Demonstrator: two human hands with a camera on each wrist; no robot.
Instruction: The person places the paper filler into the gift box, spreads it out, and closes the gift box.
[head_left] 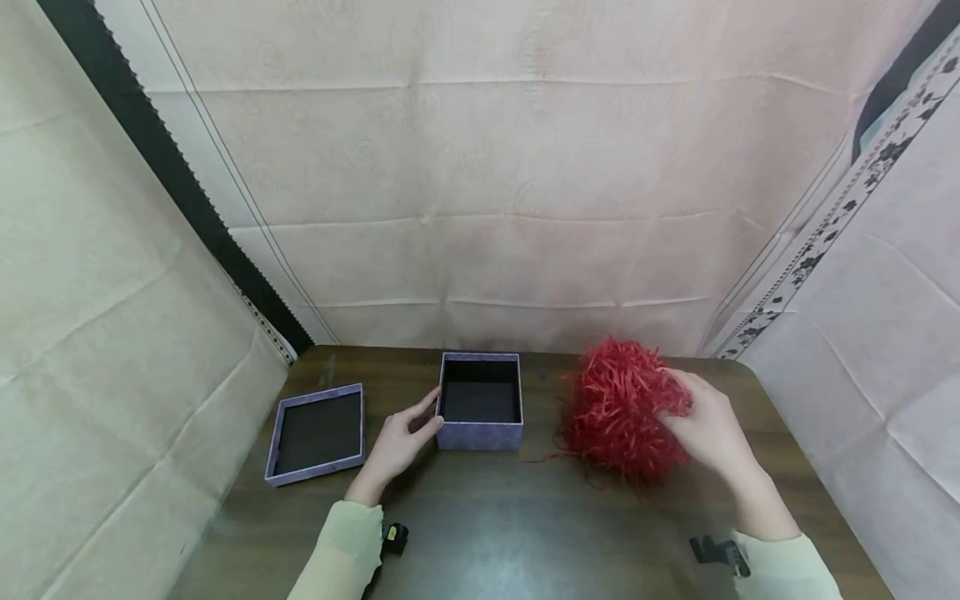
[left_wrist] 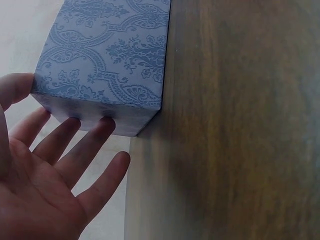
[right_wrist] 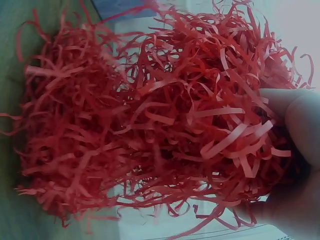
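An open-topped box (head_left: 480, 437) with a purple-blue outside and a black inside stands near the back of the table. My left hand (head_left: 397, 446) is at its left side, fingers spread and fairly straight. The left wrist view shows several fingertips touching one side of the box (left_wrist: 105, 55), which carries a damask pattern, with the thumb at a corner. To the right, my right hand (head_left: 708, 421) grips a big tuft of red shredded paper (head_left: 618, 408). In the right wrist view the shredded paper (right_wrist: 150, 120) hides most of the fingers.
The box's lid (head_left: 318, 433) lies inside up at the left, showing its black lining. Loose red strands lie beside the shredded paper. The brown wooden table (head_left: 510, 525) meets pale cloth hangings (head_left: 480, 258) at the back and sides.
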